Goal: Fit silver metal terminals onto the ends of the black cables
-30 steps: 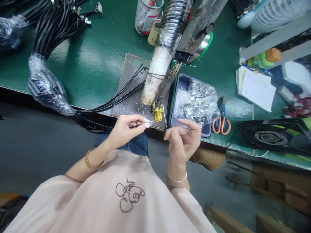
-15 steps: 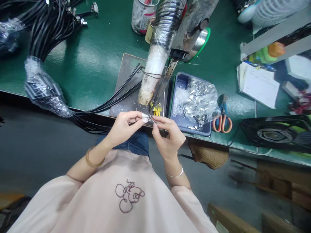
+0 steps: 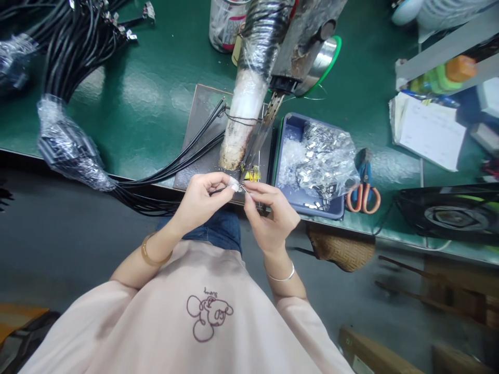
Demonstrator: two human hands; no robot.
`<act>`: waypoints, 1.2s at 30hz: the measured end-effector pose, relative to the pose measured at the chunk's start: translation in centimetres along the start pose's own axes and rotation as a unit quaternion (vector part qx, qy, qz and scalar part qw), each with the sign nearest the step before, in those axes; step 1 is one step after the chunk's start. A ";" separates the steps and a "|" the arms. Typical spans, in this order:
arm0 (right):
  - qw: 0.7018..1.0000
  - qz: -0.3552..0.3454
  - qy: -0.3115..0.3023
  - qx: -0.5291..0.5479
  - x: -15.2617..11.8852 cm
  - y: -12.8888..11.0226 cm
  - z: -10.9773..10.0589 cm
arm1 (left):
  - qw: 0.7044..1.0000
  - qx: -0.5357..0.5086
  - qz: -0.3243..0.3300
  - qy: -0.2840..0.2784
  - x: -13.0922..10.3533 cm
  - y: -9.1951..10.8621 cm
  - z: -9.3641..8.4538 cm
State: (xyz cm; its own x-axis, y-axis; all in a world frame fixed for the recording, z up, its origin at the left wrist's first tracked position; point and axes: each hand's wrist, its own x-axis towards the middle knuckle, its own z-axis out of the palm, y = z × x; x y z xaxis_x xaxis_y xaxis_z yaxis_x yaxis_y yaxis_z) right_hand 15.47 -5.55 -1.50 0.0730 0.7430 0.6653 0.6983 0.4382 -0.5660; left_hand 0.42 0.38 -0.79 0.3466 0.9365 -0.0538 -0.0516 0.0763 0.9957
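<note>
My left hand (image 3: 205, 197) is closed in a pinch at the table's front edge, white covers on its fingertips. A black cable (image 3: 217, 191) runs through its fingers; the tiny bright end at the fingertips is too small to make out. Against that end my right hand (image 3: 275, 213) pinches a thin metal piece (image 3: 244, 190), its kind unclear. Just beyond the fingertips are a yellow part (image 3: 252, 174) and the lower end of a metal soldering arm (image 3: 268, 122). Beside the arm, a pipe (image 3: 244, 104) partly wrapped in clear film slants down over a dark board (image 3: 200, 117).
Black cable bundles (image 3: 72, 143) wrapped in film lie left. A blue tray (image 3: 286, 200) holds bagged small metal parts (image 3: 325, 156). Orange-handled cutters (image 3: 363, 192), papers (image 3: 429, 132) and a black fan (image 3: 448, 215) are on the right. A green-rimmed spool (image 3: 323, 65) stands behind.
Both hands stay together at nearly the same spot, with the left fingers slightly higher and closer around the cable end. The view has shifted a little, so objects on the right appear farther right.
</note>
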 end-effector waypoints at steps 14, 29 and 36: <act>1.000 -0.009 -0.011 0.001 0.5 -0.4 -0.1 | 0.999 0.000 -0.032 -0.012 0.1 1.0 -0.1; 0.999 -0.001 -0.036 0.010 0.3 -0.6 -0.9 | 0.999 0.014 -0.029 -0.043 -0.7 0.7 -0.1; 1.000 0.003 0.020 0.024 -1.7 -0.1 -6.3 | 0.974 0.047 -0.065 -0.211 -3.6 -1.3 -0.9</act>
State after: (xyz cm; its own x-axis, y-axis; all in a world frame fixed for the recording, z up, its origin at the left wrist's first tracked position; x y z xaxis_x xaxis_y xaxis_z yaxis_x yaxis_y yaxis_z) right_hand 19.75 -10.08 0.49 0.1060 0.7251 0.6804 0.6625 0.4588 -0.5921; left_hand -1.57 -2.83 -1.99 0.6991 0.6962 -0.1632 0.0964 0.1344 0.9862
